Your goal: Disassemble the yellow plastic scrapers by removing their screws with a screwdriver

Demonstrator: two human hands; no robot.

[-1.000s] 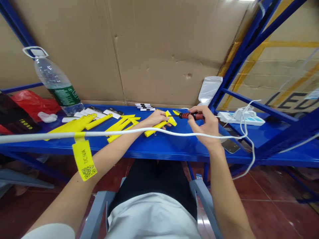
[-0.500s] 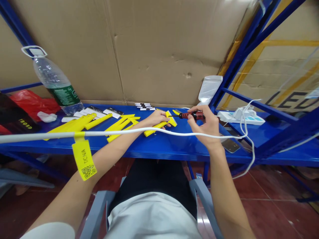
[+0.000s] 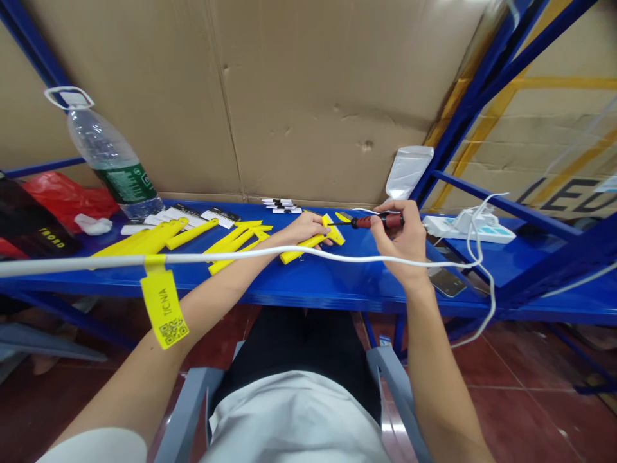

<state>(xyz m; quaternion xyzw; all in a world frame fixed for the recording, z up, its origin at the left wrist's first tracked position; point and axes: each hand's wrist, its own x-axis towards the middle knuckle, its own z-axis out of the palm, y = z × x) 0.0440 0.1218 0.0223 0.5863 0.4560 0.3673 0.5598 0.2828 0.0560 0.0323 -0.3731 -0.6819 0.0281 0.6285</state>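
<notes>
1. With the clock face centred on the yellow scraper [image 3: 313,243] and 12 toward the cardboard, the person's right hand [image 3: 402,239] sits at 3 o'clock, slightly further that way than half a second ago. The screwdriver [image 3: 371,222] has shifted with it; the scraper has stayed put.
2. So small a shift suggests an adjusted grip, with the driver work centred on the same scraper head.
3. The right fingers are curled around the screwdriver's handle, its shaft aimed at 9 o'clock. Whether the tip seats in a screw is too small to tell.
4. The left hand [image 3: 308,228] pinches the scraper near its head, steadying it low over the blue shelf [image 3: 337,283].
5. On that surface, yellow handles [image 3: 231,243] lie at 9 o'clock, a bottle [image 3: 125,177] leans at 10, white packets [image 3: 282,206] sit at 11 and a power strip [image 3: 448,227] at 3.
6. A white cable [image 3: 357,260] crosses the near side at 6, above a grey chair [image 3: 186,405] and red floor tiles [image 3: 520,411]; cardboard [image 3: 289,116] walls off 12.
</notes>
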